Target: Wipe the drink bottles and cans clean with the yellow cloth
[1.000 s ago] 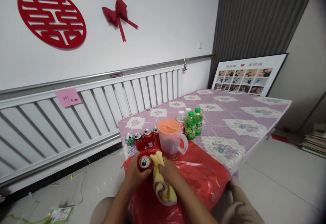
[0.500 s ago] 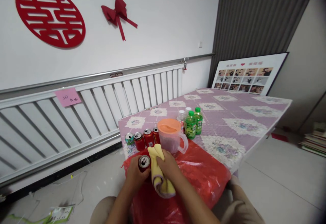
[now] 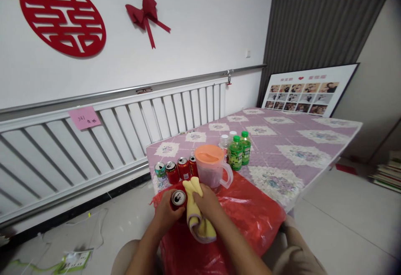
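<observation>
My left hand [image 3: 165,216] is wrapped round a red drink can [image 3: 178,199], held over a red plastic sheet [image 3: 250,216] at the near corner of the table. My right hand [image 3: 208,203] grips a yellow cloth [image 3: 196,220] and presses it against the can's right side. The cloth's ends stick up past my fingers and its lower part hangs under my palm. Just beyond my hands stands a clear jug with an orange lid [image 3: 211,167].
A row of several cans [image 3: 175,170] stands left of the jug, and green bottles [image 3: 238,152] and clear ones stand to its right on the purple patterned tablecloth [image 3: 297,141]. A white radiator cover [image 3: 94,141] lines the wall. A photo board [image 3: 305,95] leans at the back.
My right hand with the cloth has shifted slightly up along the can. The can stays in my left hand; the view has drifted a little.
</observation>
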Tool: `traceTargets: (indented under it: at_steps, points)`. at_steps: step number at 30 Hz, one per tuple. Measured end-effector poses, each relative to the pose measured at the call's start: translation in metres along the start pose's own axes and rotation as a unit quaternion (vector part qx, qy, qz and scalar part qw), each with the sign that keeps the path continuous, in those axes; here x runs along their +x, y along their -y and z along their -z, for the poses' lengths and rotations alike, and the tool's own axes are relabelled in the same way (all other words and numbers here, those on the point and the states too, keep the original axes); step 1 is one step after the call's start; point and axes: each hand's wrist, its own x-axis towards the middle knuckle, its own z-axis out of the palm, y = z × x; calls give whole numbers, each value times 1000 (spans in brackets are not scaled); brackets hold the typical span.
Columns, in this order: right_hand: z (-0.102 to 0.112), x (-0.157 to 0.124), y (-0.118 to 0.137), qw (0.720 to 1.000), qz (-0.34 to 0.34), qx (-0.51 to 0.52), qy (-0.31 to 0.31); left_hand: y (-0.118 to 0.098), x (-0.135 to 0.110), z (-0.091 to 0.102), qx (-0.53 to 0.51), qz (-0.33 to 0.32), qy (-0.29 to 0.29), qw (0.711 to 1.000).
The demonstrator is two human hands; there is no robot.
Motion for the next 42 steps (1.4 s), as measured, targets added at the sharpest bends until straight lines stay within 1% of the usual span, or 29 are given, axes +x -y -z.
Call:
traceTargets:
  at_steps: [3,9,12,15,21,25,29,32,34,36,42]
  points:
    - [-1,1,1,1000,-4,-5,4,-3,1,2,-3,-1,11,1000]
    - [-13,-4,-11,997,-33,-32,60,-11,5,15,-16,-5,58,998]
    - [-13,-6,-14,996,-40,-39,63,-10,7,19,-15,4,68,998]
    - [-8,-6,-12,997,-38,-40,52,-7,5,15,-8,20,50,999]
    - [6,-6,0,999,-13,-30,14,-4,-4,-2,28,54,-34,998]
    - [7,-3,7,999,-7,-32,6,-9,-5,-7,41,58,-48,996]
    - [0,-5,1,998,-17,-41,41,-11,-3,-4,33,41,-37,998]
    - [-5,-7,-7,996,-28,-46,74,-10,-1,1,20,25,-14,999]
    - [-5,-7,-9,995,-32,-46,83,-10,0,5,11,17,3,1000]
    - [-3,-5,-7,996,-30,-43,76,-11,1,8,5,11,17,1000]
    - [7,6,5,999,-21,-30,25,-14,3,12,-1,4,44,999]
